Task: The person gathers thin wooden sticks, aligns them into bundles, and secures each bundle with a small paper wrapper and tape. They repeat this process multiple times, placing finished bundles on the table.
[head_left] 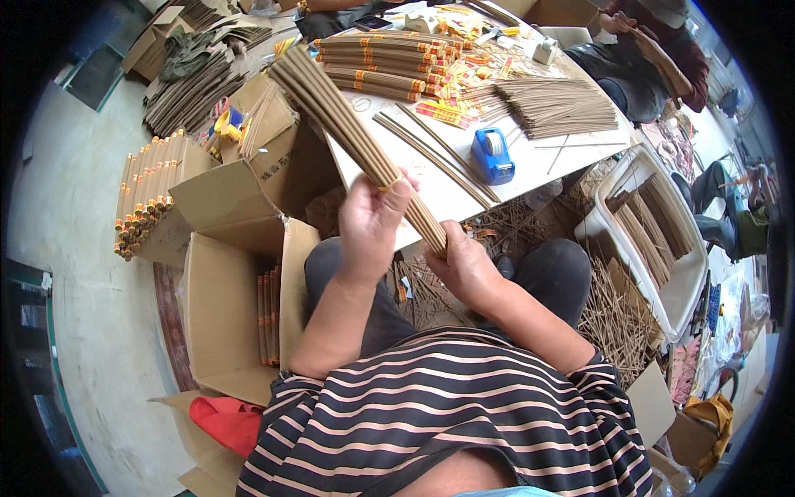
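Brown stick bundle [348,120] slants over the edge of a white table [530,168], which spreads beyond the grip. Left of the grip stands an open cardboard box [219,306]. The left hand [371,222] closes round the bundle below its middle; the right hand [466,262] clasps its near end. Beyond, rightward, sits a blue tape dispenser [494,157].
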A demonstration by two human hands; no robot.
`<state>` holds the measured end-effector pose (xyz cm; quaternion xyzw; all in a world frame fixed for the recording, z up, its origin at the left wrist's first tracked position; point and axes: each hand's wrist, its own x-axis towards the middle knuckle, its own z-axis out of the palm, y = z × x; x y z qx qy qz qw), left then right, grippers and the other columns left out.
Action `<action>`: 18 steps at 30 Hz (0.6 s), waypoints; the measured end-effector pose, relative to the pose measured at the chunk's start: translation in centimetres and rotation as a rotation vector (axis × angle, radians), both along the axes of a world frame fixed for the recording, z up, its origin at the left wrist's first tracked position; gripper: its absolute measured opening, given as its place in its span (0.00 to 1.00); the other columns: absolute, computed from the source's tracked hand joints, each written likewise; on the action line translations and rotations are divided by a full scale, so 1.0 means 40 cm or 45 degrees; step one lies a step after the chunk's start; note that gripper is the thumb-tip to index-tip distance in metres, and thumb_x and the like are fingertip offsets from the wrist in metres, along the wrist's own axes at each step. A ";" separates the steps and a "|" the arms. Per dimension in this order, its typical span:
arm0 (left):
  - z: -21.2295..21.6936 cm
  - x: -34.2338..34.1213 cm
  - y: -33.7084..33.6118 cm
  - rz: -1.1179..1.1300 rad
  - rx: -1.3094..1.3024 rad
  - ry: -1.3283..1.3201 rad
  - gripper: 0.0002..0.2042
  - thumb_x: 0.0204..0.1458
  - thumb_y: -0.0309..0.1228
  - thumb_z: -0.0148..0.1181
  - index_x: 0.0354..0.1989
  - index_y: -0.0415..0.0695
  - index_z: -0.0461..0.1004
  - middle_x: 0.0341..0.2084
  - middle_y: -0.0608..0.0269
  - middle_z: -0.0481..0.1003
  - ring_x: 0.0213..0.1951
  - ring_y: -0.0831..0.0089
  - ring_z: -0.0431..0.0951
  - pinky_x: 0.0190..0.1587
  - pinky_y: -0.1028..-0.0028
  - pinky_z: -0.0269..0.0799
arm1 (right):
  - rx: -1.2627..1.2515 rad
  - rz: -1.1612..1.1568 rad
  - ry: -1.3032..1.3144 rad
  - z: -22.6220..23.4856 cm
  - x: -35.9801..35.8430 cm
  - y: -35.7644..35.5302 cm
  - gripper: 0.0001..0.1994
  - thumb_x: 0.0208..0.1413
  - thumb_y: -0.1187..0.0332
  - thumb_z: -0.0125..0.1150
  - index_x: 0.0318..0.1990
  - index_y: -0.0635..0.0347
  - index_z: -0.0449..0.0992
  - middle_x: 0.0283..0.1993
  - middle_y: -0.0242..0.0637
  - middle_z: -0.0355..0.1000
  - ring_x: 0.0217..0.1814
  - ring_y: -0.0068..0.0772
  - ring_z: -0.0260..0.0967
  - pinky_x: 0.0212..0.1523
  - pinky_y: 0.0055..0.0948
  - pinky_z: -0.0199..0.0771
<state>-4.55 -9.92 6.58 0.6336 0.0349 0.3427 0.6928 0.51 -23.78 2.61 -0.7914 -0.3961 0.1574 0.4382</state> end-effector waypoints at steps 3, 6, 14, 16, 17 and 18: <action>0.096 0.010 0.038 -0.060 -0.394 -0.162 0.12 0.50 0.34 0.61 0.36 0.42 0.66 0.25 0.64 0.70 0.29 0.74 0.72 0.35 0.71 0.71 | -0.118 0.139 0.086 0.008 0.011 -0.014 0.15 0.52 0.67 0.57 0.40 0.64 0.60 0.28 0.57 0.69 0.31 0.59 0.69 0.30 0.44 0.68; 0.133 0.008 0.103 -0.141 -0.676 -0.208 0.10 0.53 0.37 0.57 0.29 0.44 0.68 0.18 0.68 0.67 0.17 0.79 0.65 0.22 0.77 0.64 | -0.250 0.330 0.140 0.021 0.029 -0.031 0.20 0.50 0.62 0.60 0.43 0.66 0.61 0.28 0.53 0.70 0.31 0.52 0.71 0.32 0.40 0.69; 0.110 0.037 0.012 -0.060 -0.648 -0.144 0.10 0.52 0.33 0.58 0.25 0.45 0.64 0.16 0.67 0.65 0.16 0.76 0.66 0.20 0.74 0.65 | 0.128 0.309 0.162 0.125 0.055 0.067 0.26 0.44 0.56 0.67 0.43 0.66 0.66 0.34 0.53 0.71 0.38 0.45 0.71 0.39 0.35 0.70; 0.127 0.032 0.016 -0.075 -0.583 -0.102 0.10 0.52 0.34 0.58 0.25 0.45 0.65 0.17 0.67 0.66 0.17 0.76 0.67 0.22 0.75 0.65 | 0.177 0.396 0.528 0.123 0.049 0.072 0.17 0.48 0.60 0.64 0.34 0.65 0.67 0.26 0.41 0.70 0.29 0.32 0.69 0.30 0.28 0.68; 0.130 0.029 0.032 -0.157 -0.608 -0.103 0.10 0.53 0.36 0.57 0.26 0.45 0.65 0.17 0.67 0.66 0.18 0.76 0.67 0.23 0.75 0.65 | 0.123 0.464 0.681 0.131 0.050 0.065 0.16 0.49 0.61 0.64 0.33 0.64 0.67 0.24 0.38 0.68 0.26 0.29 0.68 0.27 0.26 0.67; 0.133 0.026 0.059 -0.237 -0.633 -0.103 0.10 0.53 0.37 0.56 0.26 0.45 0.66 0.17 0.67 0.66 0.19 0.76 0.68 0.24 0.76 0.65 | 0.068 0.531 0.833 0.135 0.050 0.059 0.15 0.50 0.61 0.63 0.32 0.64 0.67 0.21 0.34 0.67 0.23 0.25 0.66 0.25 0.24 0.65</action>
